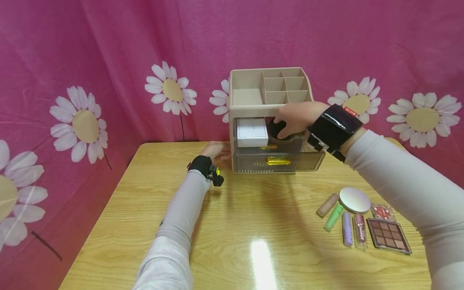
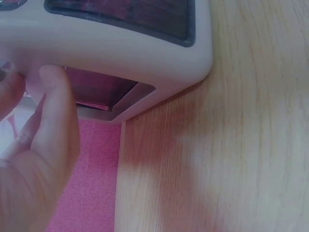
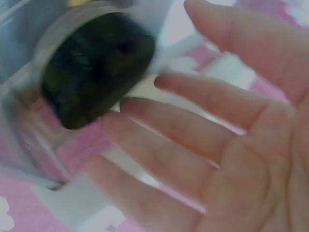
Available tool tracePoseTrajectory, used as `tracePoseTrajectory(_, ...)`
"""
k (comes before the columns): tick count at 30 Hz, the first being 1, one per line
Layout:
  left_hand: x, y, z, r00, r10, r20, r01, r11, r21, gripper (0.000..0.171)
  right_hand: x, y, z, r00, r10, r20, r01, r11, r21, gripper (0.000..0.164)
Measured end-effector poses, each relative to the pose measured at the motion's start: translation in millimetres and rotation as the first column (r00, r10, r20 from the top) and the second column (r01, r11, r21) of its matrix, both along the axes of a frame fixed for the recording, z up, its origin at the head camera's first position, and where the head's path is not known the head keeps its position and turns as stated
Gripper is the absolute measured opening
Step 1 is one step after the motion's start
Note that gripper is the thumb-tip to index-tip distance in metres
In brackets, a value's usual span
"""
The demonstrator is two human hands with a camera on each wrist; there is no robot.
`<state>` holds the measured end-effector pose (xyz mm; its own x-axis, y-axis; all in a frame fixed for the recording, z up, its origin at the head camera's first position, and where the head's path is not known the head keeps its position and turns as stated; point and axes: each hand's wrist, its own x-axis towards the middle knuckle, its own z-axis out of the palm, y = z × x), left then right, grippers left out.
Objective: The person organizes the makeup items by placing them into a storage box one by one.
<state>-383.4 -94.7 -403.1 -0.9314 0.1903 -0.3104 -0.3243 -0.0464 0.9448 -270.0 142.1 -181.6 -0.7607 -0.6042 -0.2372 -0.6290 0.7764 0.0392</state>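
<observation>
A beige cosmetics organizer [image 1: 237, 110] stands at the back of the table, its upper see-through drawer [image 1: 301, 162] pulled out. Inside that drawer sit a white box [image 1: 251, 133] and, to its right, a dark rounded item [image 1: 277, 128] whose kind I cannot make out. My right hand [image 1: 299, 117] reaches in over this item. In the right wrist view the dark item [image 3: 99, 67] lies just past my spread, fairly straight fingertips, and nothing is gripped. Down at the organizer's left side, my left hand [image 1: 216, 150] touches its wall with extended fingers, seen closer in the left wrist view [image 2: 48, 145].
Right of the organizer lie a round compact [image 1: 354, 200], an eyeshadow palette [image 1: 389, 235], a small red-toned palette [image 1: 382, 212] and several tubes, among them a green one [image 1: 333, 217] and a purple one [image 1: 347, 229]. A pink flowered cloth [image 1: 203, 36] hangs behind the table.
</observation>
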Motion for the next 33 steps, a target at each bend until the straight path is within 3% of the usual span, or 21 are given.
tracePoseTrajectory(1,-4.2,0.2,-3.2,1.000,0.011,0.001,-0.011,1.000,-0.009,0.037,2.8,2.7,5.3,0.999,0.010,0.035,-0.010,1.000,-0.003,0.045)
tracePoseTrajectory(2,-0.1,2.6,1.2,1.000,0.028,0.011,-0.028,0.999,-0.039,0.038,5.8,6.2,10.3,0.998,0.019,0.062,-0.018,1.000,-0.012,0.055)
tracePoseTrajectory(6,7.7,4.7,9.0,0.999,0.043,0.003,-0.043,0.997,-0.067,0.033,21.4,23.4,27.3,0.992,0.069,0.102,-0.058,0.992,-0.108,0.060)
tracePoseTrajectory(11,27.5,6.7,28.0,0.999,0.039,0.014,-0.038,0.997,-0.060,0.035,43.7,54.0,33.5,0.997,0.071,0.017,-0.065,0.969,-0.238,0.053)
tracePoseTrajectory(14,27.0,5.4,27.2,1.000,0.026,0.012,-0.026,0.999,-0.048,0.037,53.2,75.2,28.9,0.999,0.029,-0.046,-0.040,0.963,-0.268,0.052)
tracePoseTrajectory(18,14.8,5.0,15.3,0.999,0.031,0.008,-0.031,0.997,-0.070,0.039,61.4,105.3,15.9,0.994,-0.035,-0.107,-0.002,0.946,-0.324,0.053)
tracePoseTrajectory(22,-5.4,3.2,-6.0,0.999,0.040,0.009,-0.039,0.998,-0.044,0.037,68.2,129.8,-2.0,0.988,-0.122,-0.095,0.082,0.933,-0.350,0.058)
tracePoseTrajectory(26,-45.1,-2.1,-46.8,0.999,0.014,-0.036,-0.012,0.999,0.052,0.033,70.7,145.6,-24.0,0.977,-0.208,-0.035,0.184,0.920,-0.346,0.061)
tracePoseTrajectory(29,-66.8,-5.4,-68.6,0.999,0.003,-0.052,0.002,0.995,0.096,0.031,68.5,157.2,-47.5,0.980,-0.198,-0.011,0.180,0.911,-0.372,0.059)
tracePoseTrajectory(31,-64.5,-6.2,-66.5,0.999,-0.005,-0.050,0.009,0.995,0.099,0.031,67.5,164.5,-64.9,0.980,-0.200,0.011,0.190,0.906,-0.378,0.058)
tracePoseTrajectory(32,-59.3,-5.6,-60.9,0.999,-0.001,-0.041,0.005,0.996,0.086,0.031,66.5,168.6,-74.2,0.982,-0.188,0.011,0.178,0.908,-0.379,0.057)
tracePoseTrajectory(33,-46.5,-3.6,-48.7,1.000,0.010,-0.027,-0.008,0.998,0.065,0.032,65.5,172.3,-83.0,0.984,-0.179,0.015,0.171,0.910,-0.378,0.057)
